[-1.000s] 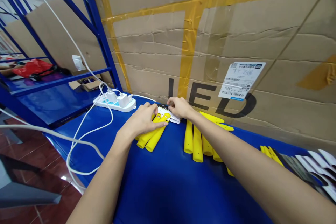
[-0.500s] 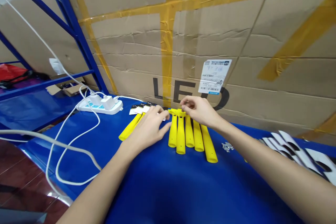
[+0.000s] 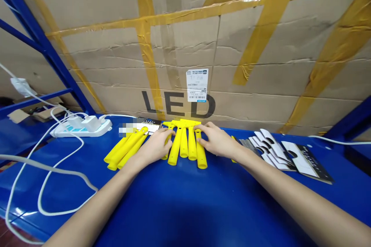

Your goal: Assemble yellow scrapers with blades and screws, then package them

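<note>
A row of several yellow plastic T-shaped handles (image 3: 183, 142) lies on the blue table, hollow round ends toward me and crossbars against each other at the back. My left hand (image 3: 156, 146) closes on the leftmost handle of the row, its fingers and thumb curled at the upper part. At the other end, my right hand (image 3: 218, 139) pinches the rightmost handle (image 3: 201, 154) near its head. Part of the left-end handle is hidden behind my left fingers. Left of that hand lies a second cluster of yellow handles (image 3: 127, 148).
Printed black-and-white cards (image 3: 149, 122) lie behind the left cluster, and more white-and-black card sleeves (image 3: 272, 148) sit at the right. A white power strip (image 3: 81, 125) with loose cables is on the left. Behind everything stands a large taped cardboard box (image 3: 116, 61).
The view has turned right. My right hand has come down from above the crossbars to the row's right end. My left hand has moved onto the left-end handle. The crossbars now sit closer together.
</note>
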`<state>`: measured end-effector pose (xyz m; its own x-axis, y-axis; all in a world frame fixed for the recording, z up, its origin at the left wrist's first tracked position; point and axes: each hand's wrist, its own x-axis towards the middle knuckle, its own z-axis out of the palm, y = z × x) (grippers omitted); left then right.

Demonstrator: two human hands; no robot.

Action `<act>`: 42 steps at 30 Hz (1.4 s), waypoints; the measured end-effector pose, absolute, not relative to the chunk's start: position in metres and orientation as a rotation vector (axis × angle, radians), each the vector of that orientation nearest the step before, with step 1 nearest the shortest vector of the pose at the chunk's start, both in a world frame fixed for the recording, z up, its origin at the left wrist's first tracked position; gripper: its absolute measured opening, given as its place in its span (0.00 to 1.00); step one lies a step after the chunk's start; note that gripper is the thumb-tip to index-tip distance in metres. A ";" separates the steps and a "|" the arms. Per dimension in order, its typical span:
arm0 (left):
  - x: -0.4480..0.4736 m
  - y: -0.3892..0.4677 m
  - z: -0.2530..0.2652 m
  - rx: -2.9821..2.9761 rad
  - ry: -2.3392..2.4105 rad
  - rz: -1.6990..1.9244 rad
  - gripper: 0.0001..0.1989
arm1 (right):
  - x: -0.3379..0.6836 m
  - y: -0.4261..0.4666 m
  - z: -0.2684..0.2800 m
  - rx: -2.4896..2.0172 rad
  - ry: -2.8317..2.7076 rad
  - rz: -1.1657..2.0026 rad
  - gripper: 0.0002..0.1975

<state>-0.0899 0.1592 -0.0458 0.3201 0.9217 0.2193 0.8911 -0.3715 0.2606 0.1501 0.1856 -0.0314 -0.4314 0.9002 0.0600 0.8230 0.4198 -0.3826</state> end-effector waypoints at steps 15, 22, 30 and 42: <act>-0.059 0.147 -0.015 2.744 2.110 -0.063 0.23 | 0.143 0.172 -0.030 -1.478 -2.588 0.229 0.30; -0.048 0.146 -0.013 2.751 2.262 -0.022 0.21 | 0.151 0.165 -0.023 -1.479 -2.542 0.243 0.29; -0.052 0.144 0.000 2.836 2.187 0.223 0.31 | 0.171 0.170 -0.018 -1.460 -2.206 0.379 0.17; -0.012 0.133 0.017 2.778 1.081 0.690 0.26 | 0.243 0.164 0.023 -1.181 -1.624 1.270 0.27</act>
